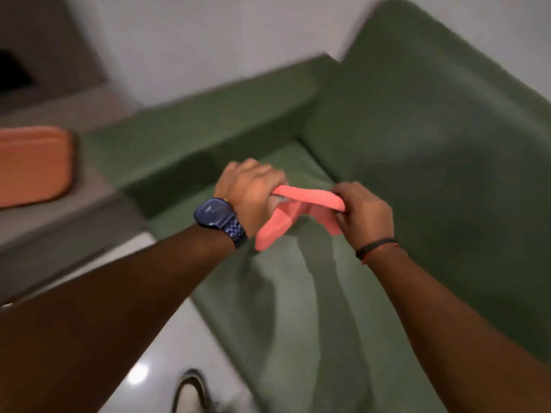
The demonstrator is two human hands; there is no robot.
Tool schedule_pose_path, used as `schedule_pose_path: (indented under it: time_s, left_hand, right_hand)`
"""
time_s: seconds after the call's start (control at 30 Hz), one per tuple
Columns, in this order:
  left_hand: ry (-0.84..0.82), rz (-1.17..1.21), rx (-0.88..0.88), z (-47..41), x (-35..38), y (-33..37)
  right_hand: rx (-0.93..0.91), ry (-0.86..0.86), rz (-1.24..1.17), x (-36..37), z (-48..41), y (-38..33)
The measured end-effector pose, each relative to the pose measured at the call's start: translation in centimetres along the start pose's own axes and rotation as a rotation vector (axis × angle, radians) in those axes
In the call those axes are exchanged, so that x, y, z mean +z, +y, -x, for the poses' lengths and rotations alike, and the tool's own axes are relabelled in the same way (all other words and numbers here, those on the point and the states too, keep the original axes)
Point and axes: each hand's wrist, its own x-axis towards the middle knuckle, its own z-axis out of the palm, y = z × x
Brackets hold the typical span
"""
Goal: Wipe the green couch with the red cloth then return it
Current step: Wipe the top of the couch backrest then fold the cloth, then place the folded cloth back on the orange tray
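Note:
The red cloth (301, 208) is stretched between both of my hands above the seat of the green couch (432, 150). My left hand (252, 187), with a blue watch on its wrist, grips the cloth's left end. My right hand (362, 211), with a dark band on its wrist, grips the right end. A loose fold of the cloth hangs down below my left hand. The cloth is held above the seat cushion, near the corner where the armrest meets the backrest. The picture is blurred by motion.
An orange cushion (32, 165) lies on a grey ledge (59, 228) to the left of the couch's armrest. A white glossy floor (167, 353) runs along the couch's front edge, with a shoe (190, 391) on it. A white wall stands behind.

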Motion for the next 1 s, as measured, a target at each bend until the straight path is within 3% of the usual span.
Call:
schedule_pose_path:
  time_s: [0.1, 0.2, 0.4, 0.6, 0.73, 0.8, 0.87, 0.93, 1.0]
  left_hand:
    - [0.089, -0.106, -0.133, 4.7, -10.9, -10.9]
    - [0.058, -0.203, -0.240, 9.3, -18.5, -18.6]
    - [0.070, -0.361, -0.478, 14.9, -25.7, -32.5]
    - [0.062, -0.455, -0.617, 14.7, -28.3, -44.2]
    - [0.023, -0.460, -0.622, 12.4, -28.6, -50.0]
    - [-0.007, -0.485, -0.603, 11.8, -27.6, -53.0]
    - [-0.081, -0.508, -0.606, 12.6, -26.2, -56.0]
    - [-0.148, -0.476, -0.659, 14.8, -24.6, -59.3]
    - [-0.204, -0.410, -0.879, 17.8, -23.4, -62.0]
  right_hand:
    - [-0.134, -0.058, -0.113, 4.5, -7.6, -13.4]
    - [-0.275, -0.087, -0.149, 7.0, -12.5, -23.4]
    - [-0.531, -0.234, -0.213, 15.4, -21.9, -37.4]
    - [-0.630, -0.302, -0.222, 22.8, -29.4, -44.1]
    - [-0.491, -0.124, -0.226, 25.8, -31.4, -46.1]
    - [-0.379, -0.133, -0.249, 28.1, -30.6, -47.3]
    - [-0.277, -0.196, -0.343, 30.7, -28.4, -49.0]
    - [-0.391, -0.267, -0.339, 34.1, -25.7, -52.2]
    - [-0.580, -0.599, -0.288, 37.3, -22.8, -55.7]
